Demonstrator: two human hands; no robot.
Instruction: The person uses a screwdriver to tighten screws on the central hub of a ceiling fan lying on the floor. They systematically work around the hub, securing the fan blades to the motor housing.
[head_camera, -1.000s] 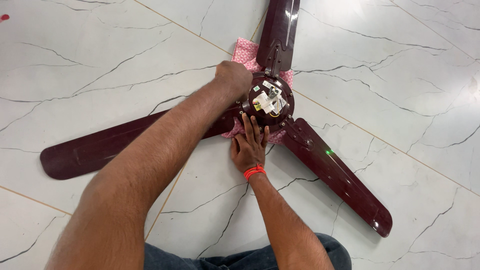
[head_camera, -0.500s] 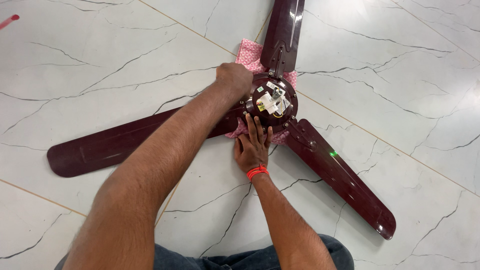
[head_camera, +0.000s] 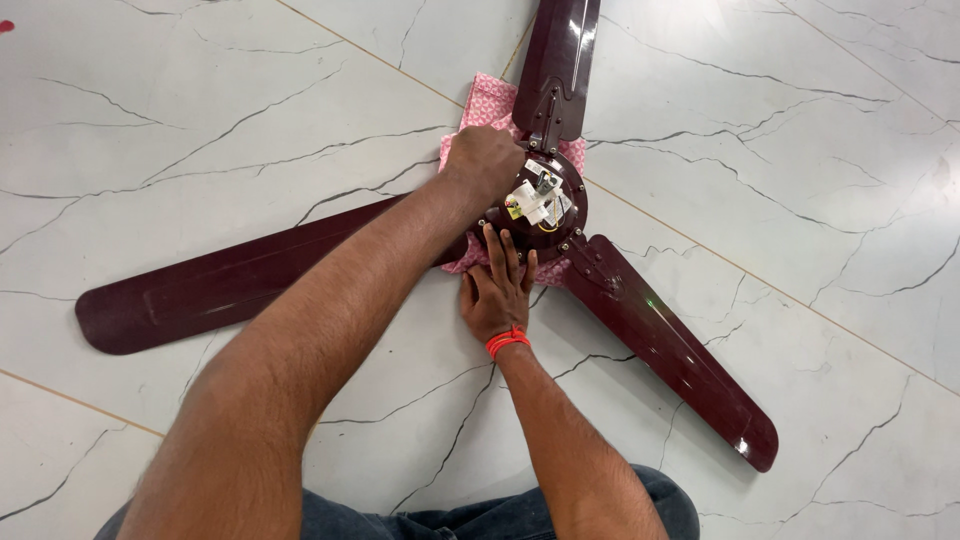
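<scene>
My right hand (head_camera: 497, 295) lies open and flat on the floor (head_camera: 200, 130) against the dark red fan (head_camera: 545, 205), and further my left hand (head_camera: 484, 163) is closed on its round middle, above a pink cloth (head_camera: 488, 103).

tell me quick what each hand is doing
left hand: closed in a fist on the fan hub
right hand: open, flat, fingertips against the hub

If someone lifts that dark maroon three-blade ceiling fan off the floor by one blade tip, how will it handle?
The dark maroon three-blade ceiling fan would probably feel hub-heavy: its round motor hub sits at the centre, so a thin blade may flex. The glossy blades look slippery. On the pink patterned cloth over polished marble floor, it likely slides or spins.
</scene>
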